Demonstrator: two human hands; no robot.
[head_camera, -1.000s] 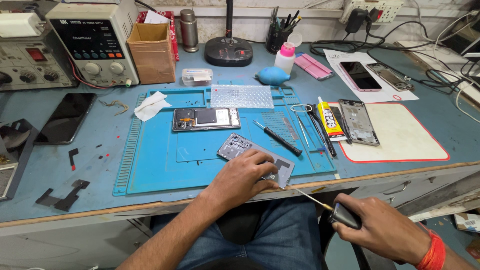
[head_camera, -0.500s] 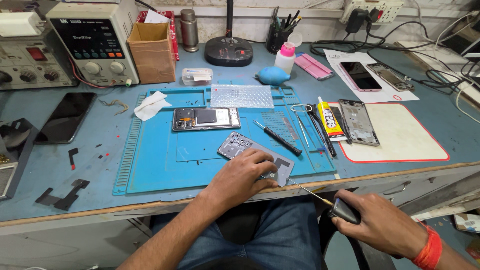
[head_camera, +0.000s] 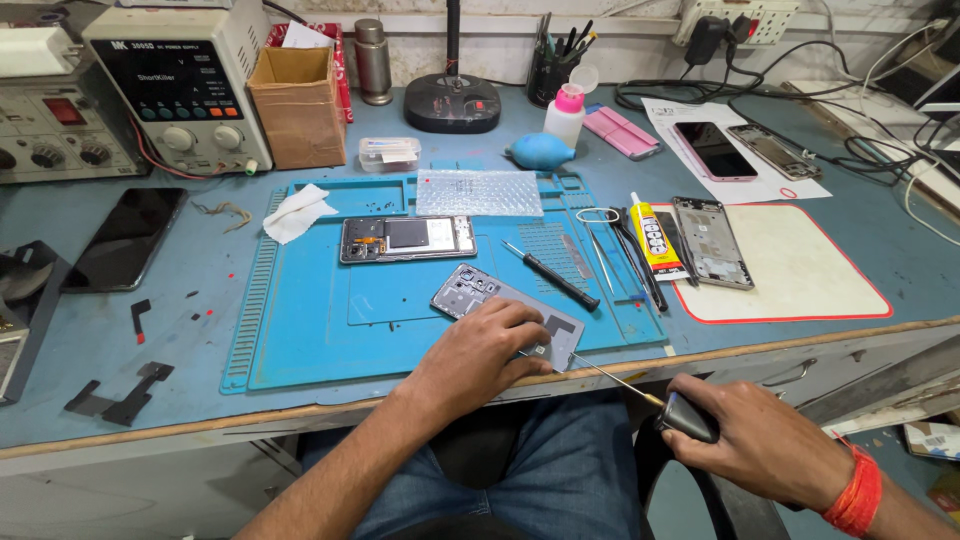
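Head view, places given relative to the blue silicone repair mat:

- Grey phone back cover: lies flat at the mat's near right corner, camera-cutout end pointing toward the mat's middle. Judged light, thin and somewhat flexible, apt to crack or kink if bent; likely slick on its outer face. Best held flat by pressing from above or pinched along its long edges, clear of the camera cutout.
- Left hand: palm down on the cover's near half, fingers curled and pressing it against the mat.
- Right hand: off the mat's near right corner, below the bench edge, fingers closed round the dark handle of a precision screwdriver; its thin shaft points at the cover's near right end.
- Opened phone body: at the mat's centre, internals up.
- Black-handled screwdriver: on the mat, just beyond the cover.
- Glue tube: at the mat's right edge
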